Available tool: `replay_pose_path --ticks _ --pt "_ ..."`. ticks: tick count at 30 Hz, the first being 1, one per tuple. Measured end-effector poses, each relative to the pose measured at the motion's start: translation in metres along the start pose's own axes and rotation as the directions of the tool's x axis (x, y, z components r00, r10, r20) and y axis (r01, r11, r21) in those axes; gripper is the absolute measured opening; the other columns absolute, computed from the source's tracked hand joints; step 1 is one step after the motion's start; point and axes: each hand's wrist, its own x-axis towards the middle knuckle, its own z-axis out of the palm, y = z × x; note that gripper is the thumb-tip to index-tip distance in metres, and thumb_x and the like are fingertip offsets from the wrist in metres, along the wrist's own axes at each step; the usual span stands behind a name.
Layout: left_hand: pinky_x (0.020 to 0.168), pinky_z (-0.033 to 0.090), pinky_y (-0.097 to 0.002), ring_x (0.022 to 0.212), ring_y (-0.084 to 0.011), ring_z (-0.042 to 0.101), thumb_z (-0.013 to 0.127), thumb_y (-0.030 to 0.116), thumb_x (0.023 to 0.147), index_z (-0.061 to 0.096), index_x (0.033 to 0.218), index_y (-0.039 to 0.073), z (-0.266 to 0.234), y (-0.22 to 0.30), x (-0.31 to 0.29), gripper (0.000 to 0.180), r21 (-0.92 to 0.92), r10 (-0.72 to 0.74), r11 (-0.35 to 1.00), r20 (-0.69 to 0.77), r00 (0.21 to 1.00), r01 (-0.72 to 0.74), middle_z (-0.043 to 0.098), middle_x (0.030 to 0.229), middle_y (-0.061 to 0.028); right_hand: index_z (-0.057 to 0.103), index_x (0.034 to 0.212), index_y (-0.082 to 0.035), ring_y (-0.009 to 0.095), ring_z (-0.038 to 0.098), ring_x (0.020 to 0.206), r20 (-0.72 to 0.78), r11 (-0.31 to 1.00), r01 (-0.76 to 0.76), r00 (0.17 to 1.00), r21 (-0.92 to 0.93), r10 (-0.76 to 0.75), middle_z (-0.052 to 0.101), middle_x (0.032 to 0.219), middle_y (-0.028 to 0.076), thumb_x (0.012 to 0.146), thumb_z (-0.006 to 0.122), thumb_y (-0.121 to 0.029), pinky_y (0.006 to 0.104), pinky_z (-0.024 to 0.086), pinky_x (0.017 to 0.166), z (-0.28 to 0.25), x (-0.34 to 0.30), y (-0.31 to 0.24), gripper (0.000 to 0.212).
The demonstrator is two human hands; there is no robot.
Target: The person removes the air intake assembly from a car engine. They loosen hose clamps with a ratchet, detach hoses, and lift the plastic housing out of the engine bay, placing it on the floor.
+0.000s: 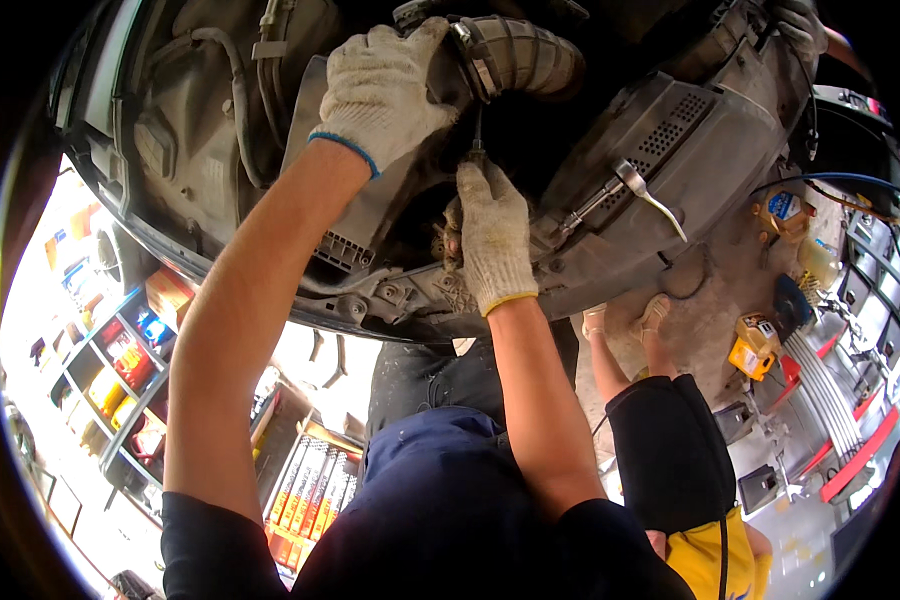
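My left hand [382, 98], in a white knit glove with a blue cuff, lies over dark parts in the engine bay. Its thumb and forefinger are spread apart beside the end of a ribbed intake hose [530, 60]. A metal hose clamp [476, 62] circles that hose end. In a glove with a yellow cuff, my right hand [495, 230] is closed round a screwdriver [478, 128]. Only the thin shaft shows, pointing up toward the clamp; the handle is hidden in the fist. Where the tip sits is too dark to tell.
A ratchet wrench [635, 185] lies on the front panel [710, 200] right of my hands. Another person's gloved hand [800, 28] is at the far right. Someone in yellow [715, 560] is beside me. Yellow jugs [755, 345] stand on the floor; shelves [120, 380] are at left.
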Motion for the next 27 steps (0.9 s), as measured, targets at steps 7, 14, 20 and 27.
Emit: replay_pose_path --ticks 7,14,20,27 --pt "0.074 0.053 -0.0397 0.085 -0.0265 0.058 0.075 0.077 0.076 0.044 0.159 0.016 0.008 0.003 -0.008 0.107 0.082 0.021 0.996 0.040 0.999 -0.024 0.059 0.095 -0.0138 0.058 0.140 -0.003 0.008 0.051 0.053 0.074 0.891 0.010 0.997 -0.455 0.027 0.057 0.072 -0.001 0.106 0.065 -0.029 0.0266 0.043 0.046 -0.058 0.008 -0.044 0.044" --pt "0.074 0.053 -0.0415 0.085 -0.0274 0.059 0.075 0.074 0.079 0.043 0.161 0.016 -0.004 0.004 -0.005 0.106 0.032 -0.020 0.999 0.094 0.995 0.017 0.060 0.097 -0.0152 0.056 0.109 -0.016 0.009 0.043 0.051 0.204 0.814 -0.286 0.956 0.505 0.209 0.049 0.069 -0.003 0.108 0.060 -0.038 0.0258 0.029 0.043 0.011 -0.006 -0.015 0.022" --pt "0.076 0.054 -0.0405 0.088 -0.0301 0.061 0.077 0.070 0.080 0.043 0.161 0.018 -0.017 0.006 0.000 0.102 0.048 -0.043 0.998 0.217 0.975 0.033 0.061 0.103 -0.0185 0.060 0.122 -0.005 0.005 0.039 0.043 0.176 0.942 -0.278 0.953 0.190 0.246 0.046 0.065 -0.003 0.111 0.054 -0.024 0.0215 0.024 0.035 -0.042 0.003 -0.053 0.023" --pt "0.076 0.054 -0.0410 0.092 -0.0296 0.061 0.081 0.063 0.079 0.043 0.160 0.018 -0.009 0.004 0.001 0.100 0.036 -0.049 0.998 0.134 0.990 0.044 0.061 0.100 -0.0177 0.053 0.096 -0.020 0.008 0.040 0.051 -0.048 0.868 -0.146 0.981 0.475 0.190 0.047 0.068 -0.006 0.107 0.062 -0.032 0.0278 0.034 0.048 0.042 -0.008 -0.022 0.018"
